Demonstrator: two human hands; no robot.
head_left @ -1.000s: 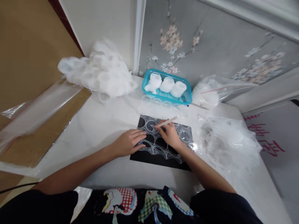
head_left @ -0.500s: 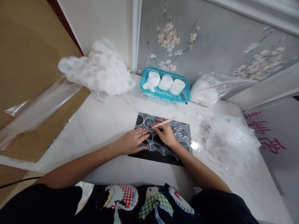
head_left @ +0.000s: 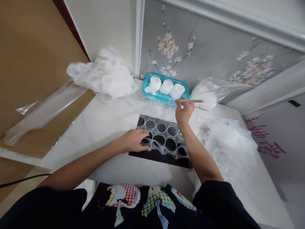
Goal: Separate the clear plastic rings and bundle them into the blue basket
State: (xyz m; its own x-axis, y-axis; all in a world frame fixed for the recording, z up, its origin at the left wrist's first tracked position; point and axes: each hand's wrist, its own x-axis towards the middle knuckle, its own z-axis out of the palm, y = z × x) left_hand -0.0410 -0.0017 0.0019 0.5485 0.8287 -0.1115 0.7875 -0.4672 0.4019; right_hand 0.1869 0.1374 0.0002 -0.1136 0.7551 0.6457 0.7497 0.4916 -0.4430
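My left hand (head_left: 135, 140) lies with fingers spread on a clear plastic sheet (head_left: 164, 147) with rows of large round cut-outs, on a black mat (head_left: 159, 159). My right hand (head_left: 184, 114) is raised beyond the sheet's far edge, just in front of the blue tray. Its fingers are closed on a thin pale flat stick (head_left: 196, 101) that points right. A small clear round piece (head_left: 171, 101) shows at the fingertips; whether they pinch it is unclear. Stacks of round white discs (head_left: 167, 86) stand in the blue tray (head_left: 187, 95).
A heap of white ring-cut sheets (head_left: 111, 76) lies at the back left. At right are a zip bag of white pieces (head_left: 205, 92) and a pile of clear plastic scraps (head_left: 228, 140). More clear film (head_left: 152, 106) lies before the tray. A wall stands behind.
My right hand has lifted off the sheet and moved away toward the tray, still with the stick. My left hand stays on the sheet. The view has shifted slightly.
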